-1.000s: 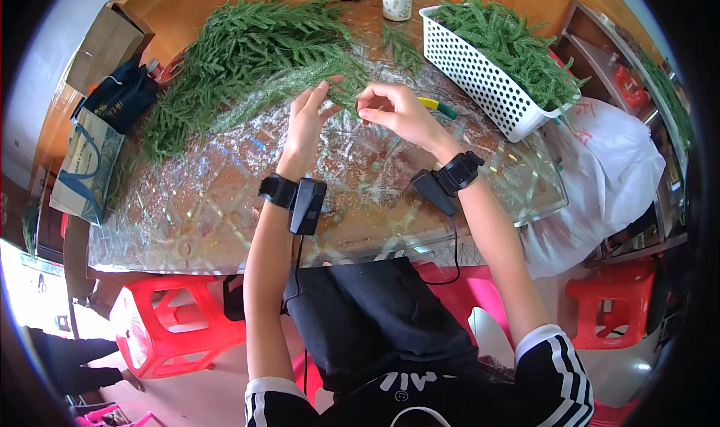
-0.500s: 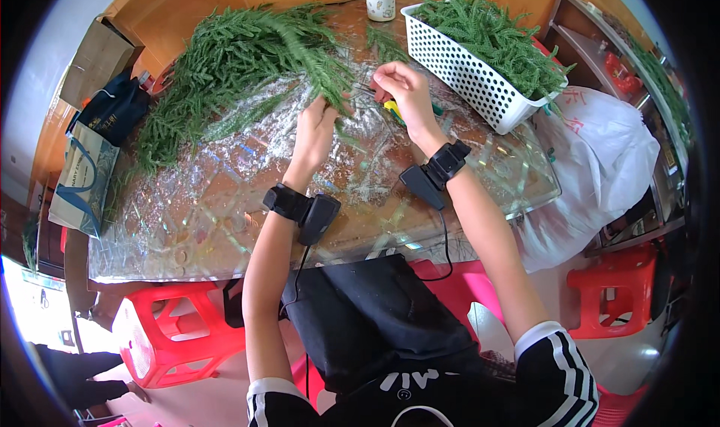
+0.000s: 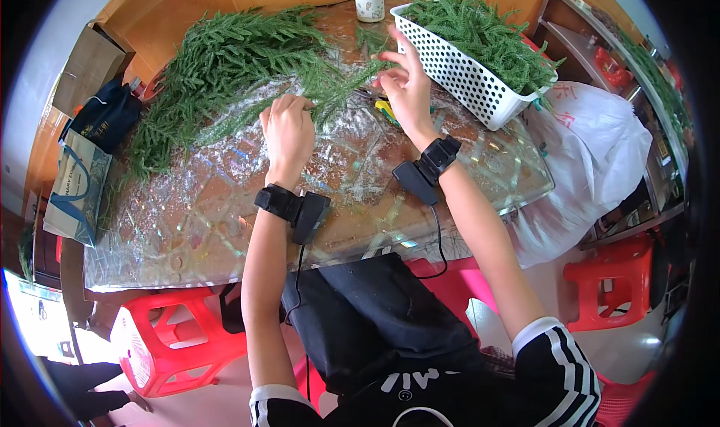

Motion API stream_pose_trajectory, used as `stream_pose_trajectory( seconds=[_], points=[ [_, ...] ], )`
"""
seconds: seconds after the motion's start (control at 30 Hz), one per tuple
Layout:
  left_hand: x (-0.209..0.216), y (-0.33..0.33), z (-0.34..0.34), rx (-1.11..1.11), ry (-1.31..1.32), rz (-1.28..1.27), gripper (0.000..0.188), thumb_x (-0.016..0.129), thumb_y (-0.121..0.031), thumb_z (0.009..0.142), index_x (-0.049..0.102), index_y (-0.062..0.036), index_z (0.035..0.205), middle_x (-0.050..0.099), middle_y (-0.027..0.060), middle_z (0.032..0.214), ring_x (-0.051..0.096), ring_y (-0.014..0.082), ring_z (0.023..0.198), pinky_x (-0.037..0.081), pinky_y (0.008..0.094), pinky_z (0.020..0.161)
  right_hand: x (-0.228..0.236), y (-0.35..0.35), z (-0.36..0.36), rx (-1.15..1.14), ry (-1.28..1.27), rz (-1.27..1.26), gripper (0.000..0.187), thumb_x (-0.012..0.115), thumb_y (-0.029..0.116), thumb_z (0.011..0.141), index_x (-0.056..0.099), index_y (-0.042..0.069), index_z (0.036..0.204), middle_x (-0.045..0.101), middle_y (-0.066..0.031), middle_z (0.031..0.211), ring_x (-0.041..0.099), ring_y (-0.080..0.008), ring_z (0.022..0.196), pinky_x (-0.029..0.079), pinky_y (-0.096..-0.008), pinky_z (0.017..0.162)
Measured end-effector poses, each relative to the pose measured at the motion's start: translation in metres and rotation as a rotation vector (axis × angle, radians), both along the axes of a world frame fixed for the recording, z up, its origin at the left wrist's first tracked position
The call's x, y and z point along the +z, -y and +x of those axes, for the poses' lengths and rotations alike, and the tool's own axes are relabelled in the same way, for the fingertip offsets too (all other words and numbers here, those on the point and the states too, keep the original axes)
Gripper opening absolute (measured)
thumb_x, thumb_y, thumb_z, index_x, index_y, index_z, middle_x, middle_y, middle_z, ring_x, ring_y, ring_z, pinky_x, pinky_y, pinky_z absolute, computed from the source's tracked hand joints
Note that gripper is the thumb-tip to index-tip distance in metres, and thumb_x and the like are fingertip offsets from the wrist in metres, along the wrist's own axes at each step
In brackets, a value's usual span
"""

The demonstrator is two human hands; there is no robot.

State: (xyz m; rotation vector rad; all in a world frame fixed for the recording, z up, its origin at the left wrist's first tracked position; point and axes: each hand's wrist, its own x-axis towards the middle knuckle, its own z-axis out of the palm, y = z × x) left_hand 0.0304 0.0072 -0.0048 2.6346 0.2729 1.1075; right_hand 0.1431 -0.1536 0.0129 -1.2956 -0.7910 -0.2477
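Fingers bent, my left hand (image 3: 289, 133) is closed at the lower end of a green artificial pine sprig (image 3: 337, 89); its fingertips are partly hidden. The sprig slants up toward my right hand (image 3: 409, 89), whose fingers are spread near its far end. Just left of the right palm lies a tool with a yellow and green handle (image 3: 385, 112), partly covered by that hand. A large heap of similar pine sprigs (image 3: 232, 59) spreads over the table (image 3: 225, 239) beyond my left hand. White flakes are scattered around both hands.
A white perforated basket (image 3: 457, 67) full of green sprigs stands at the back right, beside a white plastic sack (image 3: 592, 149). A patterned white jar (image 3: 370, 1) is at the back. Bags (image 3: 79, 190) line the left edge. Red stools (image 3: 176, 337) stand below.
My left hand has shifted left and turned knuckles up. The sprig now slants rightward between the hands. My right hand's fingers have spread from a pinch.
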Motion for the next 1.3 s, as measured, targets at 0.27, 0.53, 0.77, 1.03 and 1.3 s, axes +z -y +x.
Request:
stream_pose_trajectory(
  seconds=[0.27,0.53,0.77,1.03,1.3],
  points=[
    [0.013,0.008,-0.003,0.041,0.19,0.071,0.015,0.052,-0.001,0.072,0.06,-0.004,0.084,0.052,0.0082,0.103,0.048,0.0241,0.098,0.032,0.0404,0.09,-0.018,0.003,0.012,-0.559,0.356,-0.499,0.022,0.061,-0.004,0.07,0.065,0.008,0.088,0.06,-0.0035,0.09,0.058,-0.0182,0.062,0.045,-0.0287,0.055],
    [0.024,0.022,-0.008,-0.133,0.43,0.14,0.027,0.053,0.001,0.072,0.056,-0.0036,0.098,0.052,0.011,0.103,0.05,0.0264,0.095,0.037,0.0388,0.085,-0.01,0.006,0.012,-0.702,0.586,-0.345,0.011,0.066,0.0,0.069,0.064,0.004,0.079,0.058,-0.0054,0.077,0.055,-0.0208,0.057,0.044,-0.0287,0.054],
    [0.02,0.034,0.003,-0.335,0.301,-0.283,0.023,0.052,-0.004,0.081,0.055,-0.0003,0.104,0.057,0.0127,0.094,0.055,0.024,0.084,0.043,0.0333,0.076,-0.01,0.0,0.009,-0.353,0.344,-0.222,0.011,0.069,0.004,0.073,0.063,0.0,0.08,0.058,-0.005,0.076,0.054,-0.0124,0.058,0.042,-0.0243,0.052],
    [0.008,0.027,0.009,-0.478,0.183,-0.697,0.024,0.051,-0.011,0.089,0.052,0.0017,0.109,0.061,0.0125,0.094,0.056,0.0161,0.082,0.044,0.03,0.073,-0.005,-0.009,-0.021,0.138,0.196,-0.294,0.015,0.068,0.002,0.074,0.061,-0.003,0.087,0.059,-0.0048,0.08,0.056,-0.0089,0.065,0.042,-0.0211,0.054],
    [0.01,0.021,0.0,-0.195,0.17,-0.333,0.02,0.047,0.001,0.083,0.054,0.0016,0.102,0.059,0.0132,0.091,0.054,0.0247,0.086,0.041,0.0355,0.079,-0.014,-0.018,-0.023,0.195,0.174,-0.228,0.028,0.064,0.0,0.076,0.058,0.0,0.103,0.059,-0.0047,0.095,0.059,-0.0101,0.073,0.047,-0.0209,0.058]
  ],
)
